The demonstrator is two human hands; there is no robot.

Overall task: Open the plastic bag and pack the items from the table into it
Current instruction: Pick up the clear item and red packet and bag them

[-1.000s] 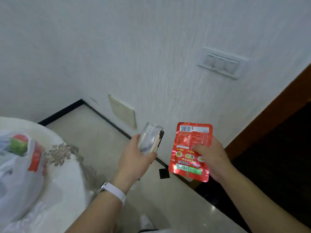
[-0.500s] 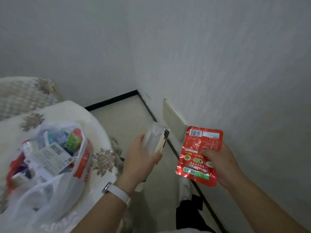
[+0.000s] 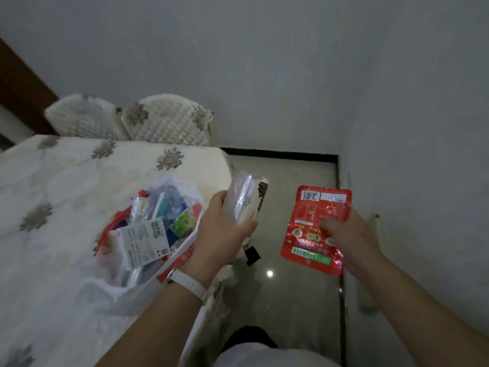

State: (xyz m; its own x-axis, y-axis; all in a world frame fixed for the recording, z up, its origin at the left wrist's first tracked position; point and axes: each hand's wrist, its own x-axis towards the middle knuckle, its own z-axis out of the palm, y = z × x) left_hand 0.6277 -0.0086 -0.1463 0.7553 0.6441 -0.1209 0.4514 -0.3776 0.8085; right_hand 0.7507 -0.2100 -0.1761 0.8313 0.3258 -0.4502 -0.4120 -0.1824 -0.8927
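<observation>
A table (image 3: 66,181) under a pale cloth with grey flower motifs fills the 9 o'clock side, with glossy floor (image 3: 291,287) at 5 o'clock and grey walls beyond. The plastic bag (image 3: 105,295) lies on the cloth near the table's edge, its mouth gaping, holding a white labelled box (image 3: 143,242), a green packet (image 3: 182,223) and other wrapped goods. At the bag's 3 o'clock my left hand (image 3: 219,234), with a white band (image 3: 189,283) on the wrist, curls round a clear packet (image 3: 244,202) held upright. Farther toward 3 o'clock, over the floor, my right hand (image 3: 349,239) pinches a flat red pouch (image 3: 315,226) by its right side. Two quilted chair backs (image 3: 169,120) stand at 11 o'clock
</observation>
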